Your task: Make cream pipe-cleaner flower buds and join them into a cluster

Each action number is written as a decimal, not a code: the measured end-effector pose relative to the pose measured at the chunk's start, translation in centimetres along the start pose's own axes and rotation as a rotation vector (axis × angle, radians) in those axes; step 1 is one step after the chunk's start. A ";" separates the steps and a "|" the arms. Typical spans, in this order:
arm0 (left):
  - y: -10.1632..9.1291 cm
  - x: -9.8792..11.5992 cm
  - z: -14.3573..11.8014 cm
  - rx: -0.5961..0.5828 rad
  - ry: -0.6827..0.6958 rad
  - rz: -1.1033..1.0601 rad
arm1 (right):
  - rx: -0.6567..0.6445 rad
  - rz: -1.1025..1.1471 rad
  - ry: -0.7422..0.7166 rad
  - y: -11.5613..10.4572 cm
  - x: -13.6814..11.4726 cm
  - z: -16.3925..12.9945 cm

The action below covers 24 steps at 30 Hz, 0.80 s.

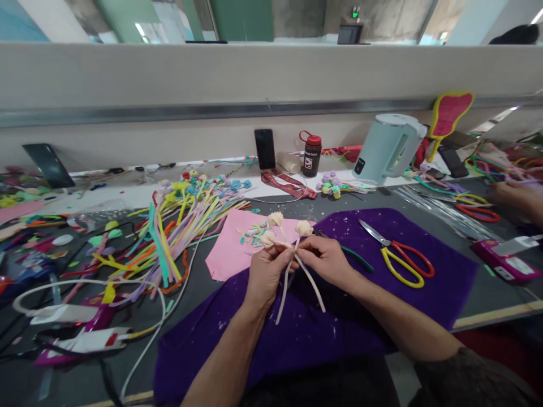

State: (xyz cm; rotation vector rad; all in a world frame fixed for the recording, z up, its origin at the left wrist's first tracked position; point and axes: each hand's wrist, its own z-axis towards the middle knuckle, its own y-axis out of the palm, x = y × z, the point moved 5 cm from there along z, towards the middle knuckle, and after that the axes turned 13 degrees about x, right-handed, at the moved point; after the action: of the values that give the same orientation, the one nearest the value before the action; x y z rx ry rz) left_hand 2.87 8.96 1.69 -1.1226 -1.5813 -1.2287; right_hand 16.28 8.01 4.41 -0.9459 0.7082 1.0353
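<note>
Cream pipe-cleaner flowers [304,228] with fluffy round heads are pinched between my two hands, their stems crossing at the fingertips. Two loose stem ends hang down below the fingers. My left hand [268,271] is closed on the stems from the left, and my right hand [327,259] grips them from the right, the fingertips of both almost meeting. Under the hands lies a purple cloth [297,350]. Behind them is a pink sheet [220,254] with small cut pipe-cleaner bits [254,234]. Scissors [399,254] with red and yellow handles rest open right of my right hand.
Green-handled pliers [357,259] lie beside my right wrist. A pile of coloured pipe cleaners [169,243] spreads at left, near white cables [163,311]. Along the back stand a phone [265,148], a bottle [311,155] and a kettle [388,148]. Another person's hand [515,198] is at far right.
</note>
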 end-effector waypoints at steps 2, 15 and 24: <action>0.0 0.0 0.0 0.008 0.006 0.018 | -0.107 0.210 0.175 0.3 0.5 0.2; 0.4 -0.7 0.0 -0.117 -0.231 -0.100 | -0.278 0.720 0.684 -0.3 6.2 1.7; 0.8 -0.8 -0.4 -0.105 -0.162 0.007 | -0.163 0.744 0.607 1.9 5.1 0.2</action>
State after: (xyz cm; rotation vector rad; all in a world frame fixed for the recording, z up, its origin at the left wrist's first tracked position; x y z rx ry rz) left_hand 3.91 8.55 1.21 -1.3218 -1.6459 -1.2550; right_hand 16.35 10.57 -0.45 -1.1855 1.5771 1.4781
